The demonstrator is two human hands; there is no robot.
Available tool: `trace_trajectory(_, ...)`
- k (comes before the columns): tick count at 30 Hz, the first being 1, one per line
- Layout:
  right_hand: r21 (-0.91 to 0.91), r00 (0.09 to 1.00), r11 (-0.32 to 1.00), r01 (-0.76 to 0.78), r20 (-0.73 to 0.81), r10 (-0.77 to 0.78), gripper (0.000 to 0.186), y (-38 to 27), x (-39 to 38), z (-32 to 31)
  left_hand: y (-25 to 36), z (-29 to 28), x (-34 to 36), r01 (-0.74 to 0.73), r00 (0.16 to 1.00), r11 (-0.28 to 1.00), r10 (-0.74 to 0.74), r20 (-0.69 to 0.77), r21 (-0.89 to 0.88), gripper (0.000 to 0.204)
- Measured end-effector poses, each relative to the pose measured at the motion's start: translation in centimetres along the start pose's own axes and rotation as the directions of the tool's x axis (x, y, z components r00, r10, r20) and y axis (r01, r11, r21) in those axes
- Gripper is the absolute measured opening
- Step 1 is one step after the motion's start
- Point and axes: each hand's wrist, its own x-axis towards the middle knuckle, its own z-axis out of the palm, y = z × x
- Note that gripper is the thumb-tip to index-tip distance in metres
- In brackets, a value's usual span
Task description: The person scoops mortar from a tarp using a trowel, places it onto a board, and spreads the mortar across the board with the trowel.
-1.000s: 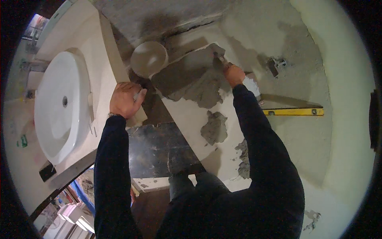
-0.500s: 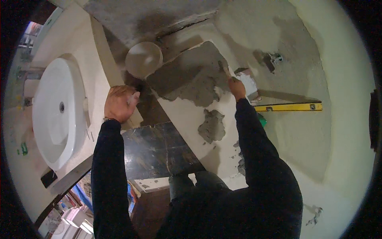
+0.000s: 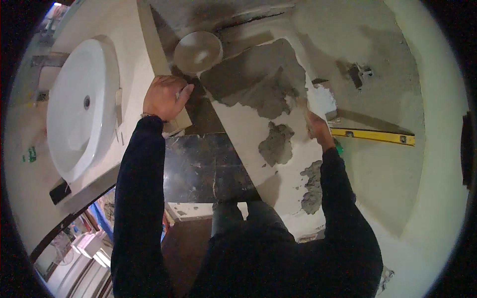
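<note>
My left hand (image 3: 164, 97) is closed over the corner edge of the pale countertop (image 3: 129, 64), beside the white oval sink (image 3: 69, 124). My right hand (image 3: 318, 126) grips the light handle of a trowel (image 3: 303, 107) at the right side of a pale slab (image 3: 238, 129); its blade is hard to make out. Gray mortar (image 3: 238, 69) covers the upper part of that slab in an uneven layer, with smaller patches (image 3: 276, 144) lower down. Near my right hand sits a small white piece (image 3: 323, 102) of unclear kind.
A round pale bowl (image 3: 196, 52) stands above the slab's left corner. A dark stone panel (image 3: 191, 169) lies between counter and slab. A yellow spirit level (image 3: 385, 136) lies to the right. An opening with a fitting (image 3: 360, 74) is in the gray surface at upper right.
My right hand has drawn the trowel from the mortar's upper right down along the slab's right edge, toward me. My left hand stays on the counter edge; the view has shifted slightly.
</note>
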Motion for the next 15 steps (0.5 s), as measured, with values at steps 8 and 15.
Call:
trace_trajectory(8,0.074,0.941,0.988,-0.133,0.324,0.102,0.047,0.5,-1.8,13.0,-0.4,0.2,-0.6,0.015,0.999,1.0,-0.015,-0.034,0.0,0.034)
trace_trajectory(15,-0.276,0.876,0.961,-0.023,0.458,0.152,0.057,-0.3,-0.5,16.3,-0.5,-0.2,0.0,0.084,0.988,0.995,-0.076,0.133,-0.054,0.04)
